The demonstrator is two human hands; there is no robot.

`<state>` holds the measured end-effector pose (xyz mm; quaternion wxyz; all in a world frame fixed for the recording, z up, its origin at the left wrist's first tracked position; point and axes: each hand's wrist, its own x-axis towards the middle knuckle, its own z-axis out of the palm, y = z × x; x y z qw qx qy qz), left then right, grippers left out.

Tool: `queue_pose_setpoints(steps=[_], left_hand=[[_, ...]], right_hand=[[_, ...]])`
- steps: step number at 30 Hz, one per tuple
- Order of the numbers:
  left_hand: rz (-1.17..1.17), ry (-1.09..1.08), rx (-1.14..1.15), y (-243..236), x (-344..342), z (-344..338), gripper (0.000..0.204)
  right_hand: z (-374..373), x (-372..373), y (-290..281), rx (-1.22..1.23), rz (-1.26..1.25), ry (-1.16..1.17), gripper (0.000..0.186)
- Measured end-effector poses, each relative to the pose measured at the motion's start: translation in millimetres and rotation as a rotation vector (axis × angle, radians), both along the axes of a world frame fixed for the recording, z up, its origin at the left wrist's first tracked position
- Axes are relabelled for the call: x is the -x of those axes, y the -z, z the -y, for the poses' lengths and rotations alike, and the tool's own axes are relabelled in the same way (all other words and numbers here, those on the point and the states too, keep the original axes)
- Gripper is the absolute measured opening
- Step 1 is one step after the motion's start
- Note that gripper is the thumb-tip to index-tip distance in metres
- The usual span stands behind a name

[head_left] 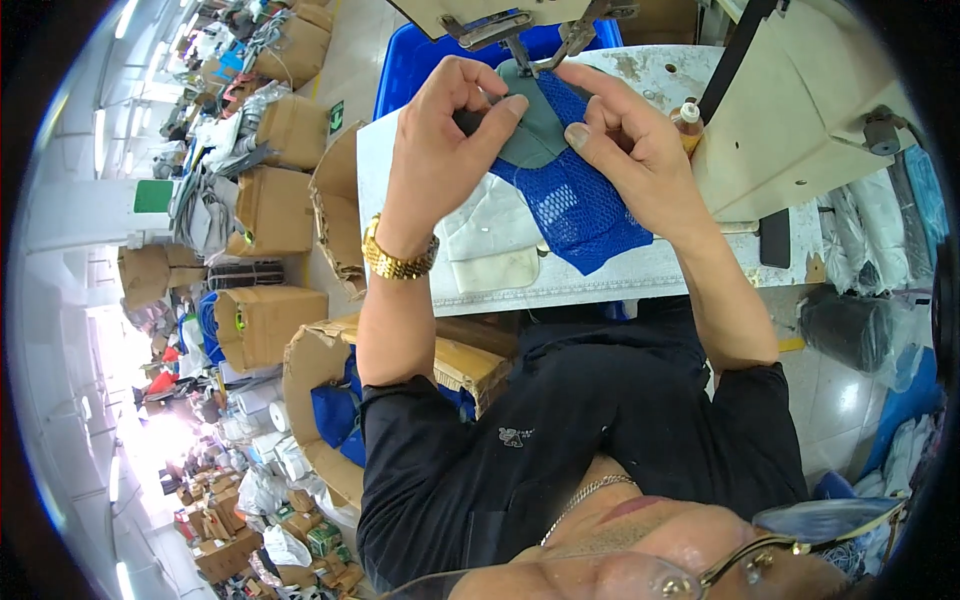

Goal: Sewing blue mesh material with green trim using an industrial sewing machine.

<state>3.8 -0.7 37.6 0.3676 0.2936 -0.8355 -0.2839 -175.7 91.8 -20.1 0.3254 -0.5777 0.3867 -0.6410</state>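
Head view: left hand (445, 125) and right hand (625, 140) both pinch a grey patch (535, 125) on blue mesh (580, 205), on the bench (640, 275) under the sewing-machine needle (522, 55); no finished stitching discernible.

garment workshop | sewing machine (800, 110) | cardboard boxes (270, 320) | fabric rolls (262, 400)

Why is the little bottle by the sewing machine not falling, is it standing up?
Yes, upright. The small bottle stands on the table beside the machine, its reddish cap pointing up, just past the right hand.
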Motion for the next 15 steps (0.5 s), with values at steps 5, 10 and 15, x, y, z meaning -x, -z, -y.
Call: queue_pose_setpoints(steps=[5,10,15], left_hand=[[0.013,0.161,-0.054,-11.3,-1.9,16.1,0.017],[0.056,0.208,-0.036,-17.0,4.2,24.1,0.016],[0.060,0.222,-0.045,-16.8,3.6,30.1,0.014]], right_hand=[[1.0,-10.5,-2.2,-0.013,0.067,0.012,0.049],[6.7,-12.1,2.8,0.002,0.077,0.074,0.049],[8.3,-14.4,4.2,0.022,0.092,0.084,0.048]])
